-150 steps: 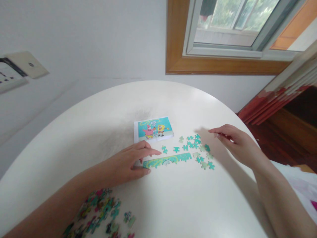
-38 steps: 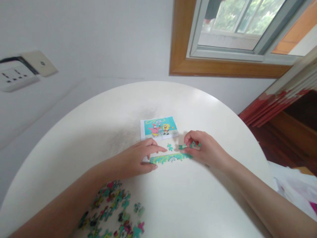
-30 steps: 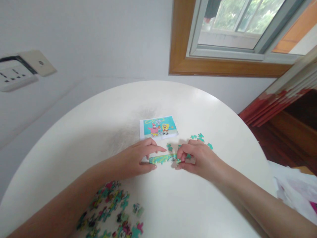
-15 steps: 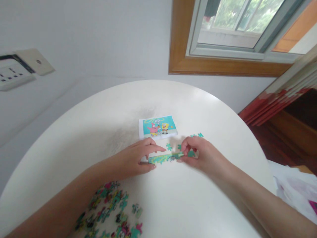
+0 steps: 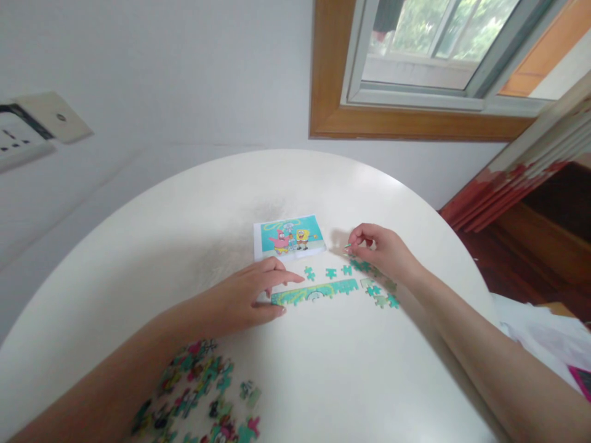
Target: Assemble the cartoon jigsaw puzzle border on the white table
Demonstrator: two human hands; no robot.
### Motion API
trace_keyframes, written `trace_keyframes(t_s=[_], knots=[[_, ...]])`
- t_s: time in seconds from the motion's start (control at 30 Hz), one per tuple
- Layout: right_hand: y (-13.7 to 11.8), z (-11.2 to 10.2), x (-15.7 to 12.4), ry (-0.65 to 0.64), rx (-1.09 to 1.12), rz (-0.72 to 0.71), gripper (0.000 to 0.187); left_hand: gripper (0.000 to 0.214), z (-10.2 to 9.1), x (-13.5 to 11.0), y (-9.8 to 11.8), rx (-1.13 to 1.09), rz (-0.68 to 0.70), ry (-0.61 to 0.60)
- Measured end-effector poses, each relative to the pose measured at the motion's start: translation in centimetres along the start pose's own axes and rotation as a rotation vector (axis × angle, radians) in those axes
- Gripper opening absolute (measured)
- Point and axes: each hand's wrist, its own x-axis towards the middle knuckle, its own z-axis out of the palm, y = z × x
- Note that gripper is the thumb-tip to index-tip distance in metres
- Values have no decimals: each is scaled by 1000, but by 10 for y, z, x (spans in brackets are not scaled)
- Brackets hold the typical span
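Note:
A joined strip of jigsaw pieces (image 5: pixel 318 293) lies across the middle of the table, teal with yellow-green lines. At its left end rests my left hand (image 5: pixel 261 286), fingers spread, thumb below the strip and index finger above it. My right hand (image 5: pixel 376 246) is up past the strip's right end, pinching a small puzzle piece (image 5: pixel 348 246) between thumb and fingertips. Loose teal pieces (image 5: pixel 331 273) sit just above the strip, and a cluster of pieces (image 5: pixel 379 295) lies to its right, partly under my right hand. Behind them is the picture card (image 5: pixel 290 237) with cartoon figures.
A heap of mixed puzzle pieces (image 5: pixel 203 394) lies at the near left, partly behind my left forearm. The round white table (image 5: pixel 346 369) stands against the wall below a wood-framed window (image 5: pixel 415 123). Papers and plastic (image 5: pixel 535 332) are at the right.
My right hand has moved up and away from the strip's right end, uncovering it and the pieces beside it, and now pinches a piece. My left hand stays by the strip.

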Motion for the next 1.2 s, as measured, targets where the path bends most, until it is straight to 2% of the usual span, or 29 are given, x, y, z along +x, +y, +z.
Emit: trace_keyframes(t_s=[0.17, 0.3, 0.5, 0.6, 0.73, 0.87, 1.07, 1.2], knots=[[-5, 11, 1, -51, -216, -92, 8, 50, 1, 0, -3, -3, 10, 5], [0, 9, 5, -28, -225, -176, 2, 51, 1, 1, -3, 1, 12, 2], [7, -27, 0, 145, -65, -103, 16, 51, 0, 0, -3, 2, 14, 2], [8, -49, -10, 218, -86, -25, 21, 51, -1, -1, -3, -1, 13, -4], [13, -69, -20, 227, -178, 39, 27, 50, -1, 0, -2, 5, 30, 8], [20, -75, -24, 145, -209, 51, 29, 50, -1, -1, -1, 16, 29, 18], [24, -71, -27, -65, -221, 79, 19, 49, 0, -1, -3, 14, 13, 20], [21, -66, -27, -121, -240, 72, 18, 49, 0, -1, -3, 17, 24, 13]])
